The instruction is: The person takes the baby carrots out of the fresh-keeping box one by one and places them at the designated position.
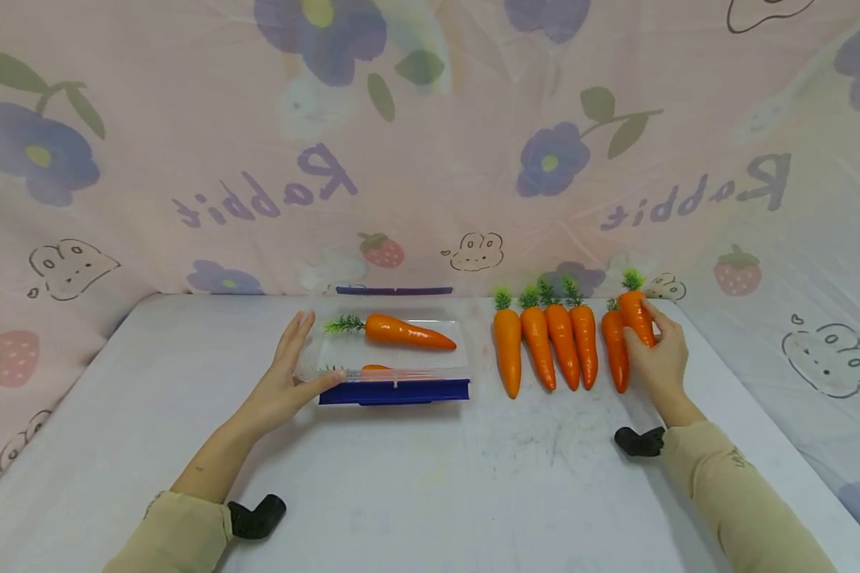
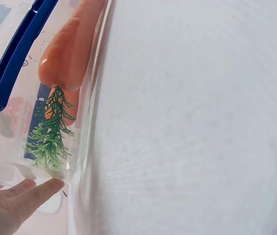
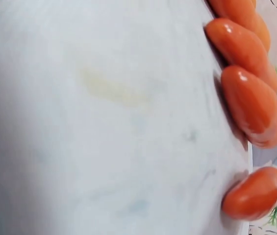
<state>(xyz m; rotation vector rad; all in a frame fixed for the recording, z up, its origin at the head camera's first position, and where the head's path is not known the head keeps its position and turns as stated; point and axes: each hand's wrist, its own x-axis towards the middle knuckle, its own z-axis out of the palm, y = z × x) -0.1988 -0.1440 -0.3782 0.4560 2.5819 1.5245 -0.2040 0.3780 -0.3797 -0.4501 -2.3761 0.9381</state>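
Note:
A clear plastic box (image 1: pixel 464 334) with a dark blue front clip (image 1: pixel 394 391) stands left of centre. Inside lies an orange carrot (image 1: pixel 404 332) with green leaves pointing left; a second carrot (image 1: pixel 375 367) shows only partly behind the front wall. My left hand (image 1: pixel 287 382) rests against the box's left end, fingers extended along the side and thumb on the front rim. Far right, my right hand (image 1: pixel 659 358) pinches a carrot (image 1: pixel 635 312) by its body. Another carrot (image 1: pixel 615 354) lies just beside that hand, its leaves partly hidden behind the held one.
Several carrots (image 1: pixel 506 354) lie in a row between the box and my right hand, leaves toward the back wall. A patterned cloth (image 1: pixel 430 159) hangs behind the white table (image 1: pixel 416 485). Black curved pieces stick out near both sleeves, one a black piece (image 1: pixel 258 517) at left.

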